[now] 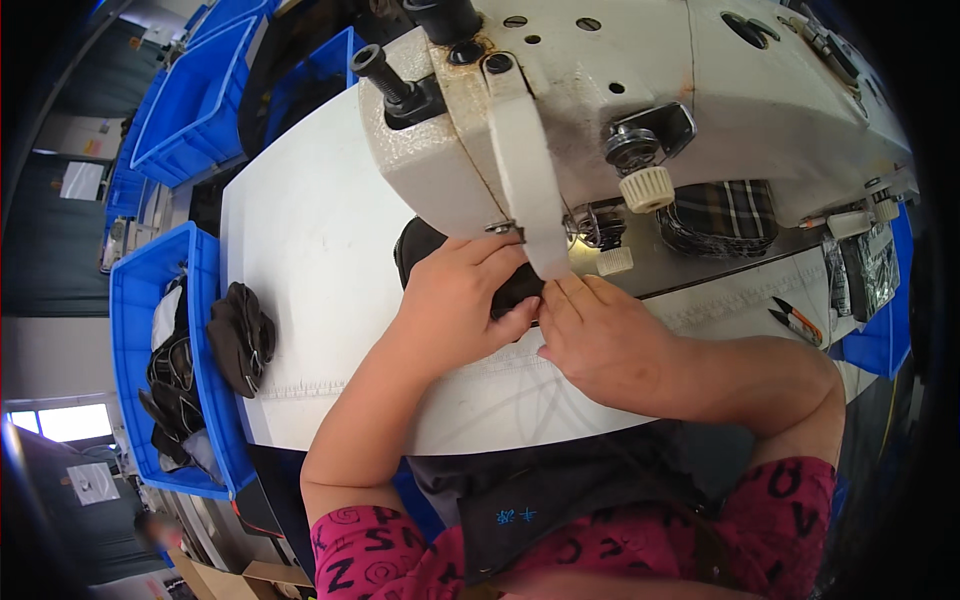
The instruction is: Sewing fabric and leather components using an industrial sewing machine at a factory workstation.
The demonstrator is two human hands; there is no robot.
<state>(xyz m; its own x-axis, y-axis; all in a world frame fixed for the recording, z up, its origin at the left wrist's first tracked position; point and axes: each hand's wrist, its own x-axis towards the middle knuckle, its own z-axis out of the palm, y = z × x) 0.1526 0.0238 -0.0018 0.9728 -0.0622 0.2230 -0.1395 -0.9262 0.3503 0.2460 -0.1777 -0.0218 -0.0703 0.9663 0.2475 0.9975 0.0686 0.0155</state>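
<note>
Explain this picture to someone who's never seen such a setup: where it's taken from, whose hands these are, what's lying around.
A wide fisheye camera on the person's head looks down, so straight edges bend. No robot here: the bare left hand and right hand are the wearer's own. They work at dark cloth under a white sewing machine; whether they pinch or press it is hard to tell. On the white table lie dark pieces, left, and snips, right. Plaid cloth sits beneath the machine's arm.
</note>
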